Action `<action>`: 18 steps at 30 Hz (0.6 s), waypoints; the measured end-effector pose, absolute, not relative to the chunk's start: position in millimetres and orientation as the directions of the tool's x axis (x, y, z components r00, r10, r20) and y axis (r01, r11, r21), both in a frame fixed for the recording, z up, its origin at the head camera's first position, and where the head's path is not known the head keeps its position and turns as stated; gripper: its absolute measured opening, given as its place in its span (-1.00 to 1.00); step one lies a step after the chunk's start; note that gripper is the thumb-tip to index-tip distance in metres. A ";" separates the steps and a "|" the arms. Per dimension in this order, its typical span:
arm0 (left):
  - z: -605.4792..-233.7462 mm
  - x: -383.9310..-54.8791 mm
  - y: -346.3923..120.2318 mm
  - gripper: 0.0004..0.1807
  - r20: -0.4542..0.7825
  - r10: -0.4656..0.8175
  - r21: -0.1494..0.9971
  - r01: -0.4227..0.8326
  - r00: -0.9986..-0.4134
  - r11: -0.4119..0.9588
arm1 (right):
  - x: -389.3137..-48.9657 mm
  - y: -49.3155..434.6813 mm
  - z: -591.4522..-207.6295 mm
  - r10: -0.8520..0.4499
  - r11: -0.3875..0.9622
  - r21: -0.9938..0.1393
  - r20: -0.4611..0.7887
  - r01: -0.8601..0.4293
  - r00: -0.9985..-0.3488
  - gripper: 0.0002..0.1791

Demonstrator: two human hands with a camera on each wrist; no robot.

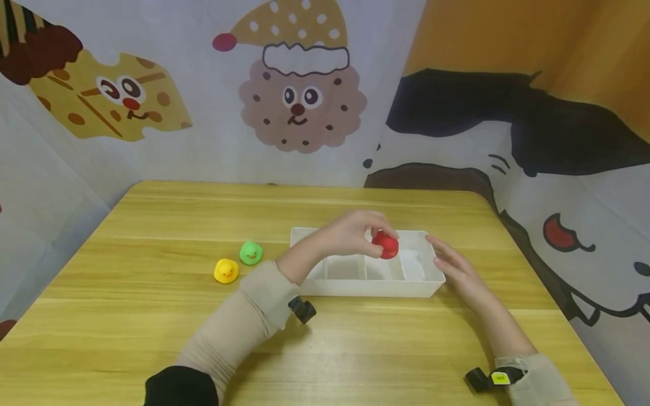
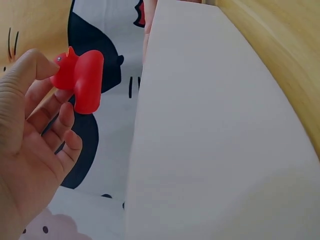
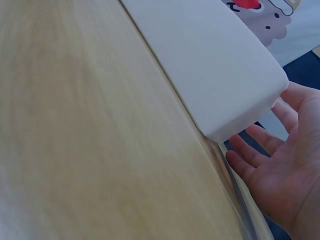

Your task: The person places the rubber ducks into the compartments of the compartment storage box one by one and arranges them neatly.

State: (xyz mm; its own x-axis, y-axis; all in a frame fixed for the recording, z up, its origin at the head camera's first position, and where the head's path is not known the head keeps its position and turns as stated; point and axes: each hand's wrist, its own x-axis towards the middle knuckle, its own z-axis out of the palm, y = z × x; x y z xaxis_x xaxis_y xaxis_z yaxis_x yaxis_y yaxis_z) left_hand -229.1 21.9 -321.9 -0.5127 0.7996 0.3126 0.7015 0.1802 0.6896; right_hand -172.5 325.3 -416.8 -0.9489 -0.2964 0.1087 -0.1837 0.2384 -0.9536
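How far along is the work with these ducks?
Done: nothing visible; no duck shows in the white box, though the left forearm hides part. In hand: the left hand pinches the red duck over the box. Remaining, probably: the green duck and yellow duck on the table.

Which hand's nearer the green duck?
Left. The left hand is right of the green duck, over the white tray; the right hand is farther right, at the tray's right end.

head: high, forward-down over table (image 1: pixel 127 316) | wrist views: close, low, facing white tray (image 1: pixel 376 288), shared by all
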 end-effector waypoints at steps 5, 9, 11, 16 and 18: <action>-321.7 -237.2 34.9 -0.70 0.322 0.818 0.671 0.724 -0.478 0.159 | -172.1 325.9 -415.4 -0.294 0.258 -0.950 0.095 -0.174 -0.951 -0.45; -321.8 -242.4 44.3 -0.69 0.328 0.825 0.670 0.729 -0.461 0.141 | -172.0 326.2 -414.4 -0.287 0.296 -0.943 0.065 -0.153 -0.956 -0.44; -321.9 -244.6 48.7 -0.70 0.329 0.827 0.672 0.728 -0.457 0.135 | -171.8 326.2 -413.8 -0.287 0.307 -0.940 0.055 -0.146 -0.956 -0.44; -322.6 -249.6 60.1 -0.70 0.323 0.833 0.686 0.718 -0.449 0.121 | -171.6 326.5 -413.9 -0.301 0.287 -0.946 0.059 -0.149 -0.952 -0.44; -323.9 -251.9 64.7 -0.69 0.314 0.837 0.689 0.714 -0.448 0.123 | -172.0 326.8 -414.5 -0.309 0.270 -0.950 0.069 -0.157 -0.949 -0.44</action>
